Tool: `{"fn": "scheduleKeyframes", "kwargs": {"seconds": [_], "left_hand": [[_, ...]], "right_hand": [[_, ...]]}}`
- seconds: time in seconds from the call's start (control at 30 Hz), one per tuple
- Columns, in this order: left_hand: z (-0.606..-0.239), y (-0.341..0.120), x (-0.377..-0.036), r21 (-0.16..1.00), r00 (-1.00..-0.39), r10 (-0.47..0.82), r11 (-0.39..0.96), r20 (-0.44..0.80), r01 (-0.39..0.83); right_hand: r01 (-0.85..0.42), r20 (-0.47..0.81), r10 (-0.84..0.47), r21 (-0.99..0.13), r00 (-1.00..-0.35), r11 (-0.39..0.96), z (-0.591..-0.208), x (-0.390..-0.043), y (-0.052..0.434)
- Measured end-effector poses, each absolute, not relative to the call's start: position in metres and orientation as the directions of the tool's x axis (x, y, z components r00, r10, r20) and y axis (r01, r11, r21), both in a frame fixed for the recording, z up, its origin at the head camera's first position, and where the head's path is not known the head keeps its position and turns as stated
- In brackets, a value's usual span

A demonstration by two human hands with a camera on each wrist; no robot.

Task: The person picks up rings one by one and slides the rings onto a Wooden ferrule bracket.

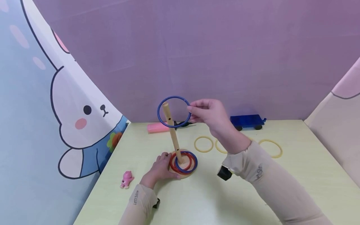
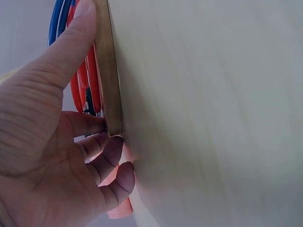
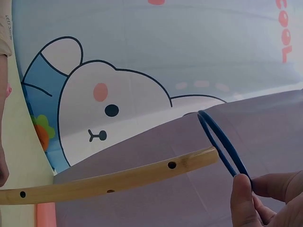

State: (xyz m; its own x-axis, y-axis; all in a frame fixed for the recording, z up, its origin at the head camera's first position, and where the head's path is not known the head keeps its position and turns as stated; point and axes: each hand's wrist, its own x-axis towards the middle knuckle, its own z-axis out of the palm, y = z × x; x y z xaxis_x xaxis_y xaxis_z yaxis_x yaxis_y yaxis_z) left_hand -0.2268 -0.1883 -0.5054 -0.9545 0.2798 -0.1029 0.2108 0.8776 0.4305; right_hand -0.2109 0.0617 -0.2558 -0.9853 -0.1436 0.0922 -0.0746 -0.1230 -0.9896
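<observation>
Blue ring [image 1: 175, 96] pinched in right hand [image 1: 210, 113] by tip of wooden peg [image 1: 172, 133]; left hand [image 1: 161, 169] grips round base [image 2: 108, 80], steadying, I judge

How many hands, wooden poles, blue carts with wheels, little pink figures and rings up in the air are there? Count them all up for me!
Hands: 2 (left hand, right hand)
Wooden pole: 1
Blue ring held up: 1
Blue cart: 1
Little pink figure: 1
Total: 6
</observation>
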Motion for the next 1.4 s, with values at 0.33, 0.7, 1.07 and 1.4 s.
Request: {"fn": "scheduleKeyframes", "kwargs": {"seconds": [0.33, 0.7, 1.07, 1.4], "left_hand": [[-0.505, -0.188, -0.227, 0.424, -0.953, 0.286, 0.879, -0.102, 0.219], [-0.501, -0.185, -0.227, 0.461, -0.953, 0.274, 0.868, -0.13, 0.187], [-0.504, -0.188, -0.228, 0.433, -0.954, 0.275, 0.879, -0.122, 0.198], [-0.507, -0.188, -0.228, 0.427, -0.953, 0.289, 0.876, -0.092, 0.224]], "right_hand": [[-0.009, 0.022, -0.097, -0.991, -0.995, -0.137, -0.267, -0.22, 0.055], [0.026, -0.01, -0.119, -0.991, -0.993, -0.13, -0.288, -0.221, 0.053], [0.108, -0.096, -0.124, -0.989, -0.988, -0.098, -0.357, -0.221, 0.051], [0.156, -0.152, -0.075, -0.986, -0.986, -0.052, -0.43, -0.216, 0.047]]}}
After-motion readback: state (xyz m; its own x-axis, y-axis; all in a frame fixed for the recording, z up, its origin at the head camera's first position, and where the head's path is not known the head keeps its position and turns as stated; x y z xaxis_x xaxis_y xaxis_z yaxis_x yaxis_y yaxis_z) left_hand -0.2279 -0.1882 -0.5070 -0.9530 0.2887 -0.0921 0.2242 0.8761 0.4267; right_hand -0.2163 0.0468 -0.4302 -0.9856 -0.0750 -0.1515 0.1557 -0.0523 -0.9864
